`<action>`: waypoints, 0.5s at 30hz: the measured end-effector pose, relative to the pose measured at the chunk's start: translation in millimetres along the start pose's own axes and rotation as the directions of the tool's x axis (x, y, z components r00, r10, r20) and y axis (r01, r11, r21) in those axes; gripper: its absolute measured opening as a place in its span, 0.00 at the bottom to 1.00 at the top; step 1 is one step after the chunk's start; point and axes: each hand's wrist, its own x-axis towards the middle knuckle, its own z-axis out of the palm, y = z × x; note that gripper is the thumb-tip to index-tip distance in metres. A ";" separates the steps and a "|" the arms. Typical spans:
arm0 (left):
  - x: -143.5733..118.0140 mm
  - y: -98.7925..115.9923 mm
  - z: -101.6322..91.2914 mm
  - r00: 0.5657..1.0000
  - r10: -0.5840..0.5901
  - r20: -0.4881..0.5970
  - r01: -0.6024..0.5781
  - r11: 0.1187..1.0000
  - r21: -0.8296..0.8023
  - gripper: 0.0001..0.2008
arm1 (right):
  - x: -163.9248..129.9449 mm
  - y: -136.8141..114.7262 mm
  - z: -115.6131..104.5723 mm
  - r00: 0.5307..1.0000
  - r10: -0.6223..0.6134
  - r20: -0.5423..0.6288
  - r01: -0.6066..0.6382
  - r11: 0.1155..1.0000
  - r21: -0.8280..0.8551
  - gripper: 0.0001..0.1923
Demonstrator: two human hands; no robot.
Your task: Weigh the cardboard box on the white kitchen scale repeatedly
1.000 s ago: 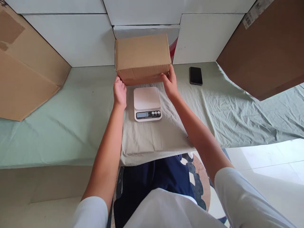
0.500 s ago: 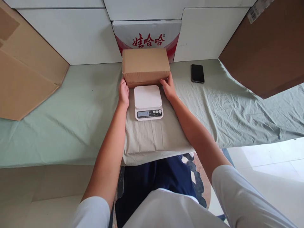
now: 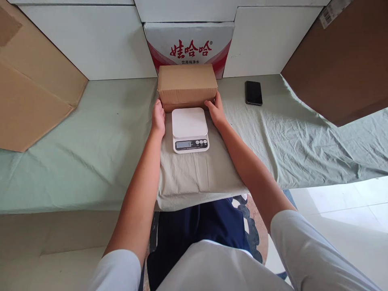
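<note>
A closed brown cardboard box point(image 3: 188, 79) is gripped at its two near corners by my hands. At its left corner is my left hand point(image 3: 158, 117), fingers curled against the side. My right hand point(image 3: 216, 109) holds the right corner, thumb on the front face and fingers round the side, partly hidden. Just in front of the box, between my wrists, lies a white kitchen scale point(image 3: 190, 130). Nothing rests on its platform, and its small display and buttons face me; I cannot read any figures.
A black phone point(image 3: 253, 93) lies to the right on the green cloth point(image 3: 121, 141). A white and red printed carton point(image 3: 189, 40) stands behind the box. Large cardboard pieces flank the table at left point(image 3: 39, 89) and right point(image 3: 336, 64).
The view has tilted slightly. The box appears a little lower against the printed carton, where a second line of text now shows. Both hands keep the same hold, and the scale stays in place.
</note>
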 end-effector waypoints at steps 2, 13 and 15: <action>1.2 -0.2 -1.7 1.000 0.009 0.012 -0.009 1.000 0.006 0.24 | -0.5 -0.3 -0.1 1.000 0.003 -0.003 -0.003 1.000 0.003 0.35; -0.7 1.3 0.1 1.000 0.000 -0.003 0.000 1.000 -0.011 0.23 | -1.7 -1.8 -0.2 1.000 -0.019 0.008 0.019 1.000 -0.018 0.35; -0.9 1.8 0.5 1.000 0.010 -0.001 -0.010 1.000 -0.008 0.24 | -2.1 -2.5 0.3 1.000 -0.013 0.007 0.013 1.000 -0.023 0.35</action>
